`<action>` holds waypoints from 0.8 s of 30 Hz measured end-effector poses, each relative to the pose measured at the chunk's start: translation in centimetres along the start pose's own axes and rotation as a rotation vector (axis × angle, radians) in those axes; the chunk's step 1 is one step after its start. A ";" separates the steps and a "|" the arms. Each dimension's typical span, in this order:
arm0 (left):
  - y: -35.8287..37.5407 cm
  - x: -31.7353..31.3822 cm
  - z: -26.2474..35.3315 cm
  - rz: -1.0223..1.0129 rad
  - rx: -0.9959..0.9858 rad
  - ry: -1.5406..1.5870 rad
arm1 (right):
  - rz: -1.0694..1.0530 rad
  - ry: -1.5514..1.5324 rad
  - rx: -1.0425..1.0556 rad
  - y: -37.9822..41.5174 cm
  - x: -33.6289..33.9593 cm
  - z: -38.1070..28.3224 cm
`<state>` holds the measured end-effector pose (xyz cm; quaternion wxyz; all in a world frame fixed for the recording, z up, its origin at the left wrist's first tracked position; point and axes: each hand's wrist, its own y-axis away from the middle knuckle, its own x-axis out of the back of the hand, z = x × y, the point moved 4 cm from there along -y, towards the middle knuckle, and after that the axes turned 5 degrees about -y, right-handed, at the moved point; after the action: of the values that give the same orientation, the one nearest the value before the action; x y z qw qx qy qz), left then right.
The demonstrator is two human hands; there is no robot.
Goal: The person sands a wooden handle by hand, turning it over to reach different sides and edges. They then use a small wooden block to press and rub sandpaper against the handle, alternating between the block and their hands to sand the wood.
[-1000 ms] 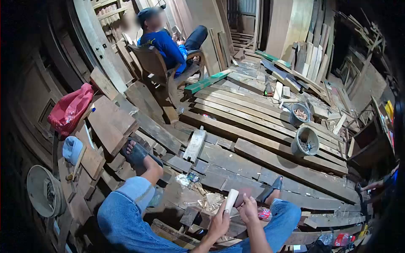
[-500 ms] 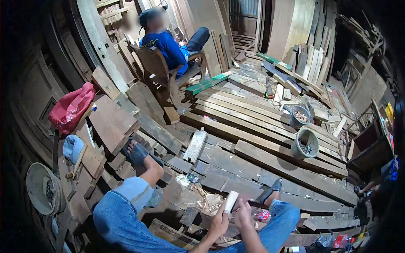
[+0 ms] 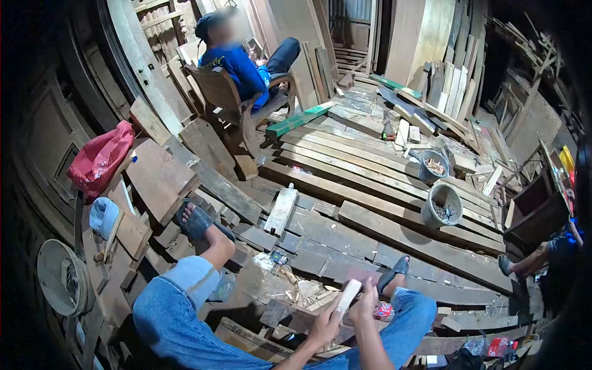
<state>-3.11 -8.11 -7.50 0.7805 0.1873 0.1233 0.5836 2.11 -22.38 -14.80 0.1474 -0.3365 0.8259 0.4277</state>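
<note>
I sit on rough planks with my jeans-clad legs spread and sandals on my feet. My left hand (image 3: 323, 328) grips a short pale wood piece (image 3: 349, 292) by its lower end, holding it tilted up to the right. My right hand (image 3: 365, 302) presses against the piece's right side and holds a small reddish-brown sheet (image 3: 364, 275) that looks like sandpaper. Wood shavings and scraps (image 3: 305, 291) lie on the boards just below my hands.
A person in a blue shirt (image 3: 237, 61) sits in a wooden chair at the back. Two grey buckets (image 3: 443, 205) (image 3: 433, 166) stand right of centre. A red bag (image 3: 102, 157), a round pan (image 3: 61, 277) and a green plank (image 3: 300, 119) lie about. Another person's leg (image 3: 530, 262) shows at right.
The wood piece has tipped further to the right and my right hand has risen along it. The person at the right edge has come further into view.
</note>
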 end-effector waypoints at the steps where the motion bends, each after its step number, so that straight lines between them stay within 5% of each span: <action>1: -0.6 -0.4 -0.9 0.014 -0.033 -0.029 | -0.160 0.003 0.005 1.6 -1.8 -1.3; 9: -0.9 -1.0 -1.1 0.143 -0.212 -0.170 | -0.083 -0.070 0.019 0.7 -0.2 0.0; 15: -1.6 0.8 0.2 0.139 -0.017 -0.131 | -0.116 0.083 0.063 2.2 0.2 2.1; 21: -1.1 -0.3 -1.0 0.039 -0.093 -0.146 | 0.028 0.163 0.067 -0.4 -0.5 -0.2; 24: -1.7 1.4 0.1 0.106 -0.003 -0.040 | -0.136 0.155 0.142 0.7 0.7 3.3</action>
<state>-1.19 -7.26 -8.16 0.7511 0.2039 0.0967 0.6204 0.97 -19.78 -16.68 0.1353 -0.4126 0.8383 0.3297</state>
